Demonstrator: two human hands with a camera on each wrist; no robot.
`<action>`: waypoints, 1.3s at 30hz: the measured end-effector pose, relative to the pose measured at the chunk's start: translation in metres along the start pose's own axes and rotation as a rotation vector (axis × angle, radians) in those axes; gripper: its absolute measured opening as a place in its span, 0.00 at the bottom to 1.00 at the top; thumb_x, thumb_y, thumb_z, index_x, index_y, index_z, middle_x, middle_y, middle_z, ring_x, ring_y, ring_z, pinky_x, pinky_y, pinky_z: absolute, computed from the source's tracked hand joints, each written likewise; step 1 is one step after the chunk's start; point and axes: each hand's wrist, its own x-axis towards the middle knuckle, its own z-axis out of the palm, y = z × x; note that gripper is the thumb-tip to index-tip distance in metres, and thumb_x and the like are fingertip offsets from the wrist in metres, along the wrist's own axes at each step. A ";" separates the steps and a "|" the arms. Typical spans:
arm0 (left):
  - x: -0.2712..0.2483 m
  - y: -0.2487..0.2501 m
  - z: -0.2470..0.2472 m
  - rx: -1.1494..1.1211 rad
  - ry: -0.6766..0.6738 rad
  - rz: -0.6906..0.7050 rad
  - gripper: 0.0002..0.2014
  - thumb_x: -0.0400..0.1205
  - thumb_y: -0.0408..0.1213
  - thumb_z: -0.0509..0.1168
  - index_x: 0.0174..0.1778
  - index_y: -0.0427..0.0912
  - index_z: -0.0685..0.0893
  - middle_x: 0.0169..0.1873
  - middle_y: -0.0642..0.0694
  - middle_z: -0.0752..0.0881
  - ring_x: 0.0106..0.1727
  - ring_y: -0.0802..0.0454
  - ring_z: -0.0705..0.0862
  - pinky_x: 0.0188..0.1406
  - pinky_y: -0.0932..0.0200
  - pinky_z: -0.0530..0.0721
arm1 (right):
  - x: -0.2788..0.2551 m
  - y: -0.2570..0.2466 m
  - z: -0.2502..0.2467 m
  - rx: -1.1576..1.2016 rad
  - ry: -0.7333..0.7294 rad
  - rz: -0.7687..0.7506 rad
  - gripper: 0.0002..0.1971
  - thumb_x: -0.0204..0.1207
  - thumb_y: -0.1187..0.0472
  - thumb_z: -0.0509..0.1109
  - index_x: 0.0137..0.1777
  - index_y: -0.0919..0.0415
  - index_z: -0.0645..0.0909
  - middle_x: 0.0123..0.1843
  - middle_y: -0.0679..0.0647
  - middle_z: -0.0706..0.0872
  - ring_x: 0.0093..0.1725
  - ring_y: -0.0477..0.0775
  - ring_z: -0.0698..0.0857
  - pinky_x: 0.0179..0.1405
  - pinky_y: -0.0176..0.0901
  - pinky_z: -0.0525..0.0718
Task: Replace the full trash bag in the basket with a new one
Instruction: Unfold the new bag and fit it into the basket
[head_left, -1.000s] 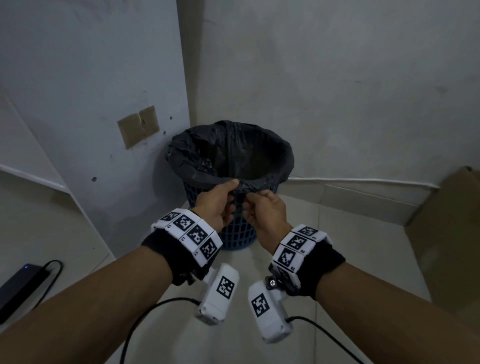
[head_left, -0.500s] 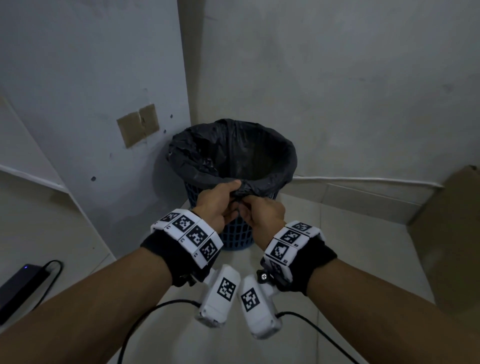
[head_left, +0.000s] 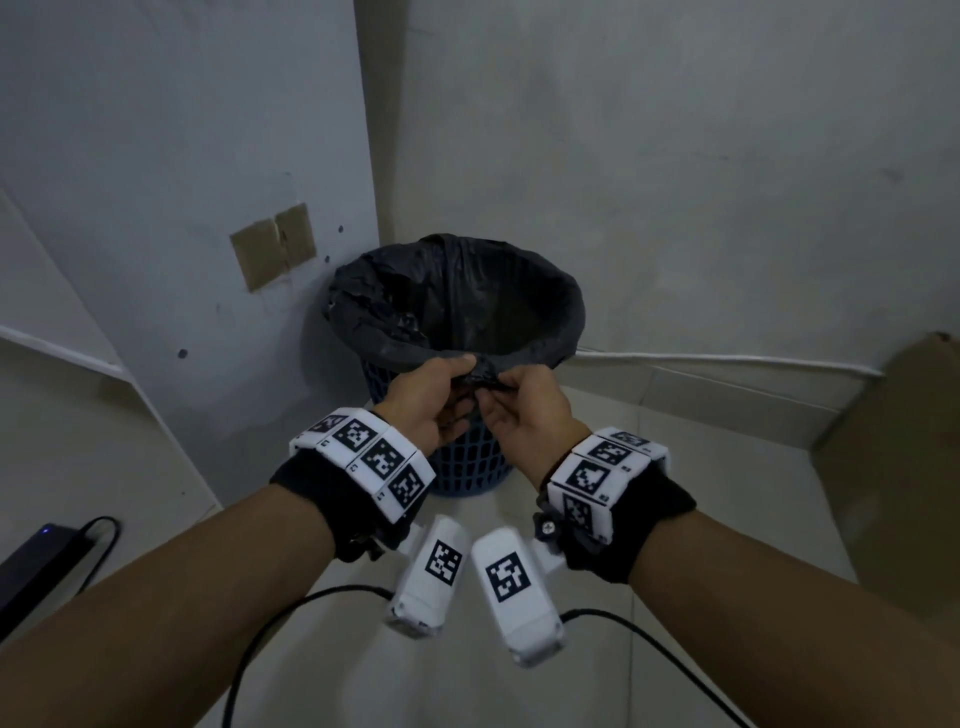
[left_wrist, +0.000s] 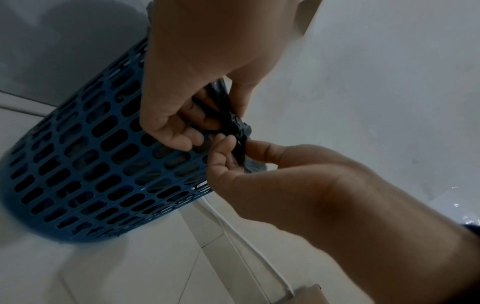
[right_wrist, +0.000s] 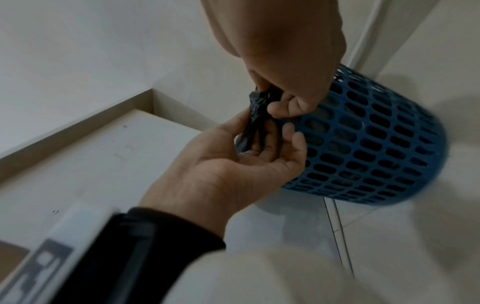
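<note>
A blue perforated basket (head_left: 467, 462) stands on the floor in the room corner, lined with a black trash bag (head_left: 457, 301) whose edge folds over the rim. Both hands meet at the near rim. My left hand (head_left: 436, 395) and right hand (head_left: 524, 410) pinch a twisted, bunched bit of the bag's edge (head_left: 480, 371) between them. In the left wrist view the left hand (left_wrist: 207, 121) holds the black twist (left_wrist: 239, 129) from above and the right hand (left_wrist: 233, 152) from below, in front of the basket (left_wrist: 91, 164). In the right wrist view the right hand (right_wrist: 280, 102) and left hand (right_wrist: 259, 142) hold the twist (right_wrist: 255, 115).
Walls close in behind the basket. A brown cardboard sheet (head_left: 893, 467) leans at the right. A black device with a blue light and cable (head_left: 36, 561) lies at the lower left. A white cable (head_left: 727, 358) runs along the skirting. Bare tiled floor lies in front.
My right hand has closed in on the left and turned its palm more upward. Both hands have kept hold of the bunched bag edge at the near rim.
</note>
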 end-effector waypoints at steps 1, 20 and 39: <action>0.000 0.000 0.000 0.002 -0.004 0.001 0.11 0.79 0.43 0.70 0.54 0.43 0.85 0.43 0.46 0.86 0.42 0.52 0.83 0.39 0.56 0.81 | 0.001 0.000 -0.001 0.013 -0.005 0.002 0.05 0.77 0.71 0.61 0.43 0.69 0.79 0.39 0.62 0.82 0.33 0.55 0.82 0.22 0.35 0.82; -0.009 -0.006 0.004 0.032 -0.050 -0.033 0.09 0.81 0.44 0.68 0.50 0.43 0.84 0.40 0.46 0.85 0.40 0.51 0.81 0.41 0.57 0.82 | 0.016 -0.001 -0.012 -0.161 0.043 0.087 0.13 0.82 0.69 0.61 0.34 0.66 0.76 0.28 0.57 0.76 0.24 0.49 0.73 0.13 0.29 0.74; -0.021 0.004 0.005 0.018 -0.048 -0.058 0.12 0.82 0.44 0.68 0.54 0.39 0.85 0.35 0.43 0.84 0.33 0.52 0.80 0.36 0.59 0.82 | -0.022 -0.019 -0.002 -0.136 -0.107 0.214 0.12 0.80 0.59 0.59 0.39 0.67 0.75 0.36 0.59 0.78 0.32 0.55 0.76 0.30 0.41 0.76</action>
